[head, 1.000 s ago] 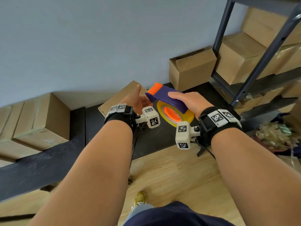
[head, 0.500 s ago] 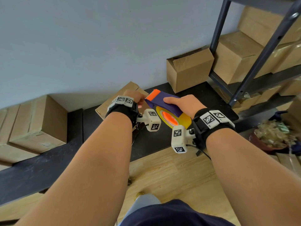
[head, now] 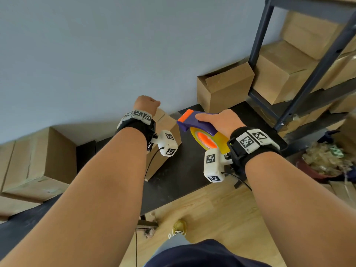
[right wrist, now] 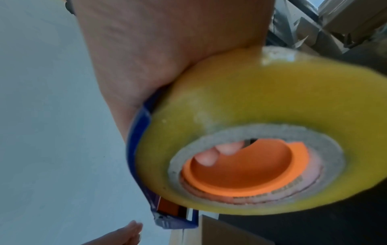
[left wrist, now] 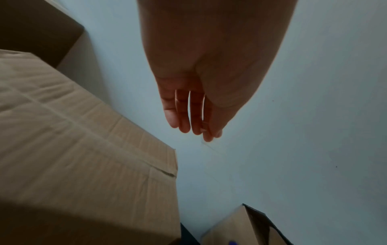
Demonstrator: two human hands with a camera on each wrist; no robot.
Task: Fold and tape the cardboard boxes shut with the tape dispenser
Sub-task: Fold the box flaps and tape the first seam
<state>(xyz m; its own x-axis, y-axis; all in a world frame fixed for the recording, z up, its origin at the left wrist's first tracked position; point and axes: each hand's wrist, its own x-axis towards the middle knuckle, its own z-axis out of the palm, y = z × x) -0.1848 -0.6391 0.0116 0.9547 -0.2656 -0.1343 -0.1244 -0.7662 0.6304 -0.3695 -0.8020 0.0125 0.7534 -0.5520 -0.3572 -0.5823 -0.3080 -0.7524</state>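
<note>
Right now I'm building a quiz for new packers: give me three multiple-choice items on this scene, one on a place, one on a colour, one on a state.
1. Where is the purple-and-orange plastic tape dispenser?
A. On the wooden floor
B. In the right hand
C. On the metal shelf

2. What colour is the tape roll?
A. Yellow
B. Green
C. White

3. What is the left hand doing?
A. Pinching a pen
B. Gripping a knife
C. Holding nothing, above the brown cardboard box

Answers: B, the right hand's grip wraps the dispenser in the head view; A, the right wrist view shows a yellow roll around an orange hub; C, the left wrist view shows its fingers bare against the wall.
</note>
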